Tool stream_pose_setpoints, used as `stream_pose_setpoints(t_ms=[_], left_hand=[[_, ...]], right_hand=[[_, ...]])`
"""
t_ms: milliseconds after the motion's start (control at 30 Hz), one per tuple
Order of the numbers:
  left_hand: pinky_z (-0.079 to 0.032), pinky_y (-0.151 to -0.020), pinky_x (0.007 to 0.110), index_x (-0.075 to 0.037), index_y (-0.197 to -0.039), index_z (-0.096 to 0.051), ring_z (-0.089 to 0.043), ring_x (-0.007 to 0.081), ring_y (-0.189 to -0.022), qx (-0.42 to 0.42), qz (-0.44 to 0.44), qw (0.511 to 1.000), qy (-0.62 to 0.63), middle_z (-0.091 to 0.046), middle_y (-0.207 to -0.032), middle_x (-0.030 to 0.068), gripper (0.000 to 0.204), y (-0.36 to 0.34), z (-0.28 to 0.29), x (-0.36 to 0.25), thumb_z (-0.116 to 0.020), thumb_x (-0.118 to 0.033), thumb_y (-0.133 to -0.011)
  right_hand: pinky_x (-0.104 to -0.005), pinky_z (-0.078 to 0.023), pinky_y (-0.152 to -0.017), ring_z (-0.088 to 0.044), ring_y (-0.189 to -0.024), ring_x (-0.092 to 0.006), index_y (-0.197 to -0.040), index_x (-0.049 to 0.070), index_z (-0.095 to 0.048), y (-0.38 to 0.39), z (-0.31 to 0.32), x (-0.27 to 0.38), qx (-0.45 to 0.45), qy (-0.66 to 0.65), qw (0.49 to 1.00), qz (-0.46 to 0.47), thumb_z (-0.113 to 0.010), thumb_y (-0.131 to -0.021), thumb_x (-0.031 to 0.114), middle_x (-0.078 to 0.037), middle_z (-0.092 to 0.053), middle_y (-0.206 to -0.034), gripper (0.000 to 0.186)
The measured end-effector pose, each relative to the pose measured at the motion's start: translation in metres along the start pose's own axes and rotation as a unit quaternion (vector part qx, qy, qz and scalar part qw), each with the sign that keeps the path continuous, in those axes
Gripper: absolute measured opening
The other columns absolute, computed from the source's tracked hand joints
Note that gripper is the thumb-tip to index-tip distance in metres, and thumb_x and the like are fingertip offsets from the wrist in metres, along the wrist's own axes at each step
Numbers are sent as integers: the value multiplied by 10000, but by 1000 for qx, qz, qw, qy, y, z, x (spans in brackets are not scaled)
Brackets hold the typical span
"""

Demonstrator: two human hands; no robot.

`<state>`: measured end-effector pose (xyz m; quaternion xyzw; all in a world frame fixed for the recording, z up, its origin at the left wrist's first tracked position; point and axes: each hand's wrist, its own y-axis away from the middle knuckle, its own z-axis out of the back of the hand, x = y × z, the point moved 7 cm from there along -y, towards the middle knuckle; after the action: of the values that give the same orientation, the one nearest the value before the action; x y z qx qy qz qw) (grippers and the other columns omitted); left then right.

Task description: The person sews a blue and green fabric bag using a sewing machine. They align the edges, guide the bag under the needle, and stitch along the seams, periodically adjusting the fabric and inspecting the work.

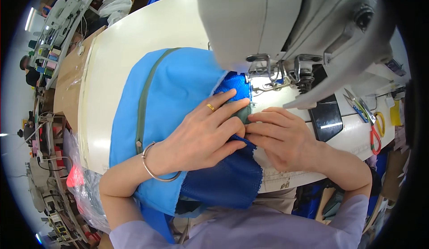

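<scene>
A light blue fabric piece [178, 79] with an olive zipper [142, 106] lies on the white sewing table, left of the needle area. Joined to it is a darker blue fabric panel [223, 182] that hangs over the table's front edge. My left hand [199, 135] rests on the cloth, two fingers laid toward the presser foot [268, 87], thumb and bent finger pinching a dark blue fold. Opposite it, my right hand [286, 137] pinches the same panel's edge, fingertips close to the left ones. Bright blue fabric [237, 87] and a grey-green strip [242, 114] show by the needle area.
The sewing machine head [250, 21] looms over the work. A black phone-like slab [327, 119] lies right of it, with scissors [374, 132] and small snips [357, 107] farther right. Cardboard [71, 79] and clear plastic [87, 195] border the table's left side.
</scene>
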<state>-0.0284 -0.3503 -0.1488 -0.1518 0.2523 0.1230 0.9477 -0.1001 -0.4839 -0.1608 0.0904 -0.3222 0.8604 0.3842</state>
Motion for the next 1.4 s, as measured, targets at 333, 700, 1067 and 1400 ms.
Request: stream_pose_setpoints(t_ms=[333,700,1067,1400], left_hand=[[-492,-747,359,-35,-953,-776,-632,237,-806,-103,171,969,142,-740,-881,80,115,-11,28,29,-798,-93,-857],[-542,-796,313,0,-1001,-786,-690,178,-865,-50,231,963,128,-758,-908,111,141,-24,27,54,-769,-77,-885],[-523,-865,263,-28,-1007,-811,-662,109,-945,-24,269,945,183,-754,-1005,27,135,-24,18,69,-813,-87,-887],[-532,-855,262,-24,-1009,-808,-669,102,-925,2,238,965,107,-763,-1005,34,122,-31,17,65,-795,-55,-891]], right_hand=[[-419,-510,-971,-613,-1108,-310,-828,-26,-677,2,2,19,3,45,997,61,-665,-708,97,-181,-667,-1099,172],[-377,-504,-912,-627,-1028,-289,-877,-38,-701,7,-3,26,-42,101,991,83,-665,-756,129,-191,-683,-1044,209],[-388,-517,-920,-631,-1077,-296,-926,-31,-712,14,-9,27,-32,131,989,69,-673,-767,124,-182,-692,-1063,226],[-329,-465,-794,-591,-931,-229,-883,-11,-727,11,-11,26,-72,141,984,76,-681,-752,142,-89,-665,-892,207]])
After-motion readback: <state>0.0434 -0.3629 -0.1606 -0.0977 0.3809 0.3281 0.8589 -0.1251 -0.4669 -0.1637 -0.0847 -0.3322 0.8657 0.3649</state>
